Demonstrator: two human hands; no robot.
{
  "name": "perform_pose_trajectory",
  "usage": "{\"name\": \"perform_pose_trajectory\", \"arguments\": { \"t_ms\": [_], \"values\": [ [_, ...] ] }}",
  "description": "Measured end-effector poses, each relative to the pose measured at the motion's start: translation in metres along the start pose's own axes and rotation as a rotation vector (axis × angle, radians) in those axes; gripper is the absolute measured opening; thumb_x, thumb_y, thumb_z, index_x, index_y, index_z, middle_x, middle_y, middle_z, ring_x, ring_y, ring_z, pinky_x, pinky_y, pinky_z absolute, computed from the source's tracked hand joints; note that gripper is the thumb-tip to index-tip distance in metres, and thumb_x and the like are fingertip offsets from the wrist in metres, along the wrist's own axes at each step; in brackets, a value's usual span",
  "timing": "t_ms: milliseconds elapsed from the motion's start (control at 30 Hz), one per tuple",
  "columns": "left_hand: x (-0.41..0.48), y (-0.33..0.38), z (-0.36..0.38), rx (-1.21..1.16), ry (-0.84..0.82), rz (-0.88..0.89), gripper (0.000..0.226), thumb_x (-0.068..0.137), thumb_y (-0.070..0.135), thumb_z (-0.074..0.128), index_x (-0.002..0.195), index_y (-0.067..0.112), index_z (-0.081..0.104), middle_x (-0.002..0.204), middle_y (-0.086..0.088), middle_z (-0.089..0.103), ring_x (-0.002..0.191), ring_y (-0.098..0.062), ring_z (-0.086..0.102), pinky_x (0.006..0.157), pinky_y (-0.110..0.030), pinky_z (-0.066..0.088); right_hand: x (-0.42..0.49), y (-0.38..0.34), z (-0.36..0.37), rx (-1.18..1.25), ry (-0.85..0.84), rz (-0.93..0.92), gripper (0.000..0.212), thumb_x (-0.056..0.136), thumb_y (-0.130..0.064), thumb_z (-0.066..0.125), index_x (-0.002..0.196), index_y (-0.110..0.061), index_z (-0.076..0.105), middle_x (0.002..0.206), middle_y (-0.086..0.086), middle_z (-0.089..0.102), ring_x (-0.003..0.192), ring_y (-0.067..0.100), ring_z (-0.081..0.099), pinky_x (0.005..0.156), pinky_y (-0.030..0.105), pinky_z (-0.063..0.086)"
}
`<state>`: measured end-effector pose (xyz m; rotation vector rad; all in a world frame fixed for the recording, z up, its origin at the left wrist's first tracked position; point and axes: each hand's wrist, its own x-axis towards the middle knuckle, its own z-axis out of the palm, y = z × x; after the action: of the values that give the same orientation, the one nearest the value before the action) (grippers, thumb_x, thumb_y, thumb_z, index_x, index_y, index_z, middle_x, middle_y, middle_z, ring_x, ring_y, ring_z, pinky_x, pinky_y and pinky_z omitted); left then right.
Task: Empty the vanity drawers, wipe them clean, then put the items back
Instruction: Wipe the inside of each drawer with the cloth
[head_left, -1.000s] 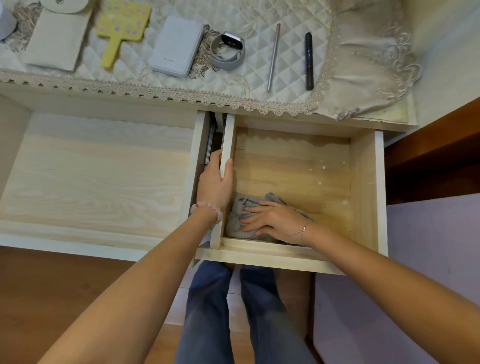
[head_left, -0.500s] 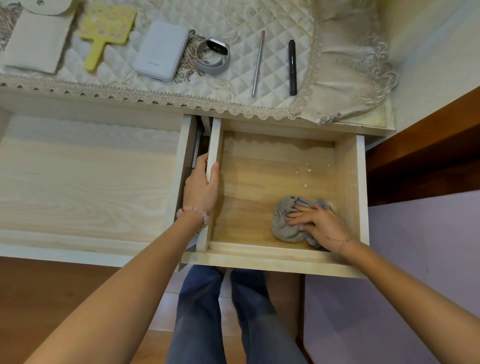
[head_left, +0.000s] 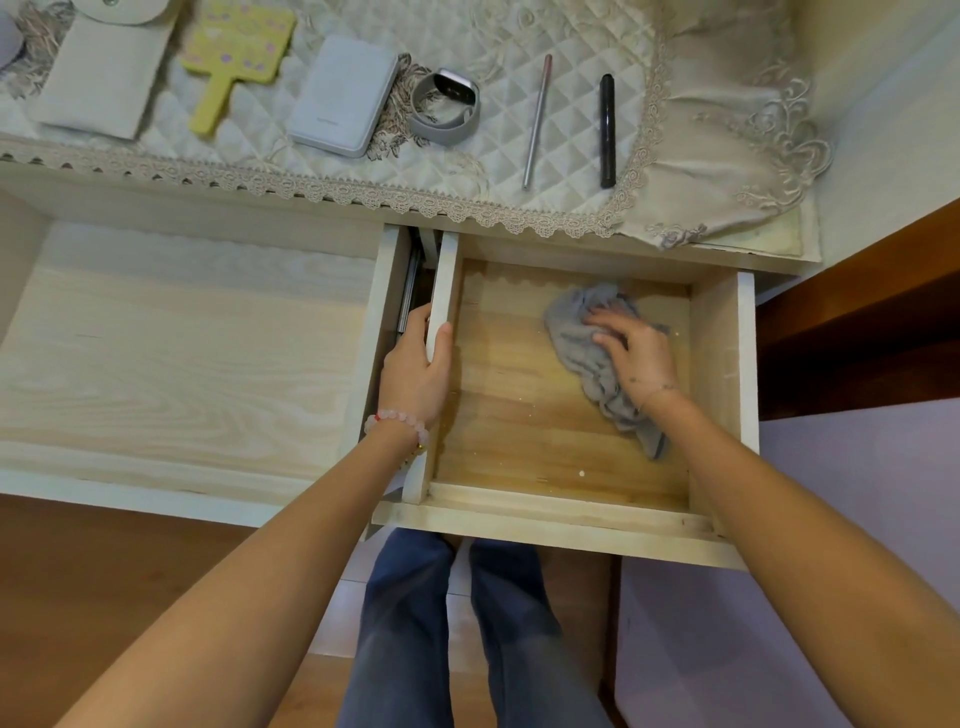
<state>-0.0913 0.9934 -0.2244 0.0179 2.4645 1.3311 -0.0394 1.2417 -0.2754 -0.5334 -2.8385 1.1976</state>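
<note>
legs (head_left: 441, 623): jeans, standing at the near edge under the open drawer.
right drawer (head_left: 566, 525): pulled out toward the person, no items inside, only the cloth.
specks (head_left: 581, 473): pale bits on the drawer bottom near the front wall, a few more by the far right.
left hand (head_left: 415, 369): clamped on the right drawer's left wall, thumb inside and fingers outside; looks like it is steadying the drawer.
right hand (head_left: 639, 353): fingers spread and fairly flat, pressing down on the cloth, not curled round it.
cloth (head_left: 582, 338): grey, bunched, on the bottom at the far right, its tail trailing back toward the near right.
change: a second ago the cloth was at the near left corner, then near right, and now it is far right. The left hand has kept its grip in the same spot.
meaning: the sweep runs along the front and up the right side. Far left and centre probably remain, and the near specks suggest another pass. Wiping is mid-way and putting back has not begun.
left drawer (head_left: 182, 364): wide, open, bare pale wood.
cover (head_left: 467, 171): quilted with a lace edge, on the vanity top at the far side.
items: pouch (head_left: 98, 78), yellow mirror (head_left: 234, 52), power bank (head_left: 340, 101), watch (head_left: 445, 106), silver pen (head_left: 536, 122) and black pen (head_left: 607, 130), in a row on the cover, left to right, waiting to go back.
</note>
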Motion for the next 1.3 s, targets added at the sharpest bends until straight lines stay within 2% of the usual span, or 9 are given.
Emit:
{"name": "perform_pose_trajectory", "arguments": {
  "t_ms": [100,267,467,567,633,733,933,1100,1300],
  "values": [
    [0.000,-0.001,0.001,-0.005,0.002,-0.002,0.038,0.100,0.033,0.035,0.135,0.020,0.039,0.096,0.000,0.061,0.065,-0.002,0.051,0.059,-0.016,0.038,0.014,0.002,-0.003,-0.066,0.022,-0.023,0.026,0.092,-0.014,0.054,0.115,-0.014,0.064,0.125,0.005,0.060,0.124,0.024,0.046,0.101,0.021,0.026],
    [0.002,-0.003,0.001,-0.006,0.004,0.007,0.037,0.100,0.034,0.036,0.134,0.021,0.040,0.094,0.000,0.059,0.065,-0.003,0.050,0.062,-0.019,0.039,0.007,0.010,0.004,-0.175,-0.065,-0.063,0.036,0.091,-0.027,0.056,0.126,-0.018,0.056,0.140,0.004,0.047,0.136,0.026,0.030,0.112,0.037,0.016],
    [0.003,-0.003,0.001,-0.002,0.011,0.025,0.037,0.099,0.033,0.036,0.133,0.020,0.041,0.096,-0.001,0.061,0.068,-0.006,0.051,0.063,-0.020,0.040,-0.001,0.002,0.011,-0.156,0.036,-0.074,0.031,0.089,-0.011,0.058,0.119,-0.010,0.061,0.128,0.011,0.057,0.126,0.030,0.043,0.106,0.023,0.017],
    [0.002,-0.001,0.001,0.026,0.016,0.038,0.037,0.100,0.033,0.036,0.134,0.021,0.041,0.098,-0.002,0.063,0.067,-0.006,0.052,0.063,-0.018,0.040,-0.011,-0.002,0.012,-0.132,0.000,-0.100,0.028,0.087,-0.009,0.061,0.115,-0.010,0.065,0.121,0.010,0.062,0.119,0.029,0.050,0.105,0.030,0.027],
    [0.002,-0.001,0.001,0.046,0.021,0.029,0.038,0.099,0.035,0.035,0.134,0.021,0.040,0.101,-0.007,0.064,0.075,-0.015,0.058,0.068,-0.024,0.044,-0.019,-0.007,0.011,-0.093,-0.021,-0.111,0.027,0.085,-0.005,0.061,0.111,-0.010,0.066,0.116,0.008,0.065,0.114,0.026,0.055,0.102,0.030,0.036],
    [0.002,0.000,0.000,0.121,0.026,0.030,0.040,0.099,0.036,0.032,0.134,0.019,0.040,0.105,-0.012,0.064,0.090,-0.029,0.061,0.074,-0.035,0.048,-0.030,-0.025,0.004,0.017,-0.037,0.009,0.028,0.087,-0.006,0.059,0.113,-0.012,0.066,0.115,0.006,0.065,0.109,0.020,0.058,0.092,0.014,0.035],
    [-0.006,0.017,-0.016,0.279,-0.064,0.058,0.039,0.099,0.028,0.034,0.136,0.014,0.039,0.120,-0.009,0.059,0.104,-0.027,0.058,0.083,-0.037,0.048,-0.053,-0.071,-0.026,0.293,-0.019,0.103,0.028,0.088,-0.009,0.059,0.114,-0.017,0.063,0.114,-0.007,0.061,0.108,0.008,0.054,0.088,0.012,0.039],
    [-0.045,0.046,-0.054,0.422,0.048,0.313,0.037,0.094,0.016,0.047,0.130,0.009,0.048,0.127,-0.009,0.056,0.114,-0.027,0.051,0.085,-0.032,0.041,-0.076,-0.102,-0.055,0.393,0.122,0.126,0.028,0.087,-0.007,0.060,0.112,-0.017,0.063,0.110,-0.008,0.061,0.104,0.006,0.055,0.083,0.006,0.042],
    [-0.089,0.072,-0.102,0.578,0.099,0.535,0.047,0.088,0.036,0.038,0.119,0.008,0.058,0.110,-0.008,0.065,0.101,-0.026,0.061,0.081,-0.036,0.048,-0.097,-0.138,-0.077,0.421,0.166,0.097,0.028,0.086,-0.007,0.060,0.111,-0.020,0.063,0.109,-0.008,0.062,0.105,0.008,0.056,0.089,0.018,0.044]
  ]
}}
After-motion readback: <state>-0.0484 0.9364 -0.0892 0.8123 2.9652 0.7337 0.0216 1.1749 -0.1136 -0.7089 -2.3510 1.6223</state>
